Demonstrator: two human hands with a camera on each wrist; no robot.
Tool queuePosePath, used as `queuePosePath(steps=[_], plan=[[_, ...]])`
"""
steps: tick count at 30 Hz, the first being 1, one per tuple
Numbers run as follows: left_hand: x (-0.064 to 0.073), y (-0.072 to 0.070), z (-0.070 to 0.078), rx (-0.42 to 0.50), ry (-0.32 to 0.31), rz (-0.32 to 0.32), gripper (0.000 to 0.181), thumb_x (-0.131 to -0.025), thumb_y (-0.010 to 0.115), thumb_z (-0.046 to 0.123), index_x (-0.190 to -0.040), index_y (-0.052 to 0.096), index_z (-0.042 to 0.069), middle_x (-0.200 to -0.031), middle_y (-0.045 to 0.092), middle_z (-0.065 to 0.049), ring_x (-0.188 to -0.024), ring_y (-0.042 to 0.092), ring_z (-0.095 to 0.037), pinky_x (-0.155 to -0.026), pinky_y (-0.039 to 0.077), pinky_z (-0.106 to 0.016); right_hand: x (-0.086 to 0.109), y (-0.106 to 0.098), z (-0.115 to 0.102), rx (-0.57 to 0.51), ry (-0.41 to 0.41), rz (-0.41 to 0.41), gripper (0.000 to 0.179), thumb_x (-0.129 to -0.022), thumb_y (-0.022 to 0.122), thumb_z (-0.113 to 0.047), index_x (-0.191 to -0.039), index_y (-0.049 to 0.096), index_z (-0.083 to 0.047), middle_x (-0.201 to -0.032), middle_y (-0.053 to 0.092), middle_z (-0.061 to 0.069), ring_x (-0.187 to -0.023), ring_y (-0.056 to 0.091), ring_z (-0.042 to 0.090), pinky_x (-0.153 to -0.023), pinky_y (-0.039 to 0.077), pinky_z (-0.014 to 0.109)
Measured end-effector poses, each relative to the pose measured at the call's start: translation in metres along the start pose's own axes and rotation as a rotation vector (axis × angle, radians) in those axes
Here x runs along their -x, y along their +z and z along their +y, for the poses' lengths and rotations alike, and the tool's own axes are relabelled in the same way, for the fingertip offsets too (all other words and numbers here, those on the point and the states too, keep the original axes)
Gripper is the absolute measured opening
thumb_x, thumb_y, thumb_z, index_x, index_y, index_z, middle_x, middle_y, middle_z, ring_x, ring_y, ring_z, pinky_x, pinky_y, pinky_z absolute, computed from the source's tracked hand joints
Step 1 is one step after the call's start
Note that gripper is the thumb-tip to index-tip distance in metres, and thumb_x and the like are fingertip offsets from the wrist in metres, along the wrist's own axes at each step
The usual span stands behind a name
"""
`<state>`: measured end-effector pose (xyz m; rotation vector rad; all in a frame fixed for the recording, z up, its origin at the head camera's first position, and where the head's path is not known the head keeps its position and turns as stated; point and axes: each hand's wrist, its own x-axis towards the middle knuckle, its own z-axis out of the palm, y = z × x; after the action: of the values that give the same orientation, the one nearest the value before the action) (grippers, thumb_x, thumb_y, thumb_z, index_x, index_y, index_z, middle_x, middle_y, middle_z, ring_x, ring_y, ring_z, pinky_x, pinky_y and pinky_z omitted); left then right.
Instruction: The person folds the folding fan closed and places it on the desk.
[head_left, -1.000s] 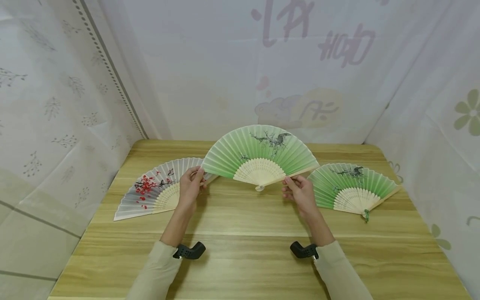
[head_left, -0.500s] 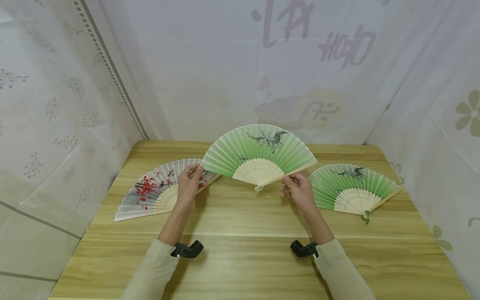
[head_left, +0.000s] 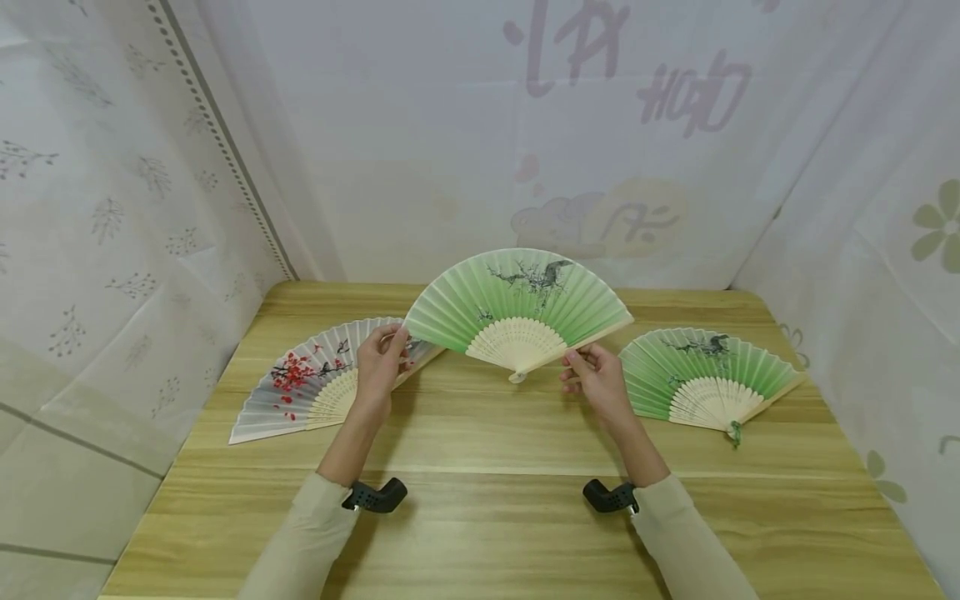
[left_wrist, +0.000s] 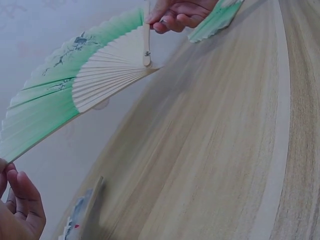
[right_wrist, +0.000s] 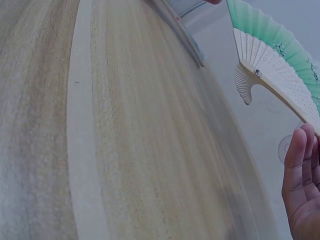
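A green folding fan (head_left: 517,304) with a dark branch print and pale ribs is spread wide above the table, its pivot end pointing toward me. My left hand (head_left: 380,367) pinches its left edge between thumb and fingers. On the other side, my right hand (head_left: 598,379) pinches the right outer rib. Both grips also show in the left wrist view, where the spread fan (left_wrist: 75,75) hangs between the hands. Behind my left hand lies a grey-white fan (head_left: 300,379) with red blossoms, partly hidden by that hand. A second green fan (head_left: 708,375) lies open right of my right hand.
The wooden table (head_left: 480,517) extends under everything, with a pale stripe (left_wrist: 277,150) along it in the wrist views. A printed cloth (head_left: 420,142) hangs behind its back edge, and more cloth hangs at both sides. A green tassel (head_left: 734,432) hangs from the right fan's pivot.
The held fan has shifted very slightly left and tilted a little, its right tip dropping toward me. Both hands keep their pinch, and the two fans on the table stay put.
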<state>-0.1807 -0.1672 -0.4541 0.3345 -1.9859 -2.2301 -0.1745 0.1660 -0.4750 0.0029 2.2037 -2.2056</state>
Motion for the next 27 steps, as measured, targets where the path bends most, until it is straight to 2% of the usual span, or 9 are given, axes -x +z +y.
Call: queuePosePath(steps=[7, 11, 27], plan=[[-0.0021, 0.0023, 0.0015, 0.011, 0.021, -0.002, 0.023, -0.105, 0.061, 0.018, -0.119, 0.059, -0.001, -0.093, 0.064, 0.000, -0.079, 0.054, -0.018, -0.064, 0.053, -0.023, -0.0020, -0.0013, -0.0004, 0.005, -0.015, -0.013, 0.025, -0.107, 0.056, -0.015, -0.112, 0.057, 0.010, -0.111, 0.055, 0.036, -0.077, 0.065, 0.020, -0.065, 0.060, 0.034], [-0.0031, 0.0024, 0.0023, 0.015, 0.023, -0.010, 0.025, -0.104, 0.061, 0.017, -0.120, 0.059, -0.002, -0.091, 0.063, 0.001, -0.076, 0.054, -0.015, -0.062, 0.052, -0.021, -0.0025, -0.0013, -0.0006, 0.017, -0.010, -0.015, 0.025, -0.107, 0.056, -0.016, -0.113, 0.058, 0.009, -0.111, 0.055, 0.035, -0.079, 0.065, 0.021, -0.066, 0.061, 0.036], [-0.0026, 0.0031, 0.0038, 0.019, 0.051, -0.005, 0.023, -0.105, 0.060, 0.017, -0.119, 0.059, -0.001, -0.093, 0.065, -0.001, -0.075, 0.053, -0.017, -0.063, 0.054, -0.024, -0.0021, 0.0007, -0.0018, 0.030, -0.044, -0.029, 0.022, -0.107, 0.056, -0.012, -0.113, 0.058, 0.008, -0.109, 0.054, 0.035, -0.077, 0.065, 0.020, -0.065, 0.060, 0.034]])
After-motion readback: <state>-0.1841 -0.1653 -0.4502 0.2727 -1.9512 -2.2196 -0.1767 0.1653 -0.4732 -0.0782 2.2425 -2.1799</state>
